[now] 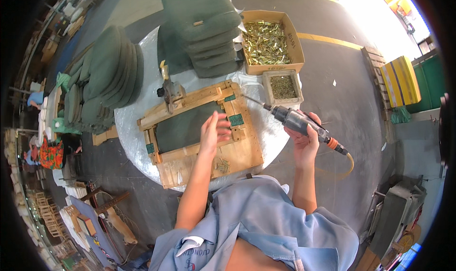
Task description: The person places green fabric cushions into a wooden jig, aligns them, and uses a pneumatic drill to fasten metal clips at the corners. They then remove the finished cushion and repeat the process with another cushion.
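My right hand [304, 140] grips an air screwdriver [292, 120] with a dark body, an orange collar and a yellow hose. Its long bit points left, over the upper right corner of a wooden frame jig [166, 108]. My left hand [214, 132] is above the right part of the jig, fingers loosely apart and nothing seen in them. Inside the jig lies a dark green padded panel [185, 128]. A few small brass-coloured metal pieces [222, 165] rest on the board near my left wrist. A clamp-like tool [170, 94] stands at the jig's far left edge.
Behind the jig, an open cardboard box [277, 69] holds many brass-coloured pieces, and a square tray [299, 101] holds small screws. Stacked green padded panels [202, 19] stand at the back, with more panels [107, 71] at left. A wooden pallet [375, 66] lies at right.
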Motion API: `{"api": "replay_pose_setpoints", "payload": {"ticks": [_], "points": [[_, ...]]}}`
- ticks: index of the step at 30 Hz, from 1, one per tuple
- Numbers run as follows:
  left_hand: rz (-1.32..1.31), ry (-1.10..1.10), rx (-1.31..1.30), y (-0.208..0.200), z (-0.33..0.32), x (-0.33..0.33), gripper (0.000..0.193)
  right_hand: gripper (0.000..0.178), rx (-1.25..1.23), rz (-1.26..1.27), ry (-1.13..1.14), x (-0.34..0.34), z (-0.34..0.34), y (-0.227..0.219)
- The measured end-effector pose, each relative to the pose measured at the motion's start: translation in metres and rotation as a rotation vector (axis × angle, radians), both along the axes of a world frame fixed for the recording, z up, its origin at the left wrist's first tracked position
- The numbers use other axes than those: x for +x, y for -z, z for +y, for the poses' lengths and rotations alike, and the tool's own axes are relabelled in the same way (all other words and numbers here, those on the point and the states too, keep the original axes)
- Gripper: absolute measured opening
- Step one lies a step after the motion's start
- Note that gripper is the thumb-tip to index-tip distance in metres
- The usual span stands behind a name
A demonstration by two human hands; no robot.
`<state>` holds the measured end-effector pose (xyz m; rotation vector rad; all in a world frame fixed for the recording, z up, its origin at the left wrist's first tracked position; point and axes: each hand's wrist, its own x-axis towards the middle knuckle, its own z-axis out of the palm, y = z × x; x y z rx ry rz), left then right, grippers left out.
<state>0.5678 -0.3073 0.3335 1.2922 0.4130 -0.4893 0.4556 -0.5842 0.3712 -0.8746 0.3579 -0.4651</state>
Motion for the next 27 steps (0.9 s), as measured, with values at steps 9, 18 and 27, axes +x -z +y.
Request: {"api": "replay_pose_setpoints", "payload": {"ticks": [9,18,27], "points": [[-0.100,-0.240,-0.081,0.022,0.012,0.012,0.043,0.057,-0.088,-0.023,-0.286,-0.023,0.049,-0.023],[0.056,-0.416,-0.962,0.043,0.067,-0.027,0.071,0.053,-0.349,-0.077,-0.338,-0.021,0.079,-0.041],[-0.036,-0.346,-1.020,0.032,0.069,-0.039,0.083,0.050,-0.427,-0.104,-0.409,-0.019,0.088,-0.045]]}}
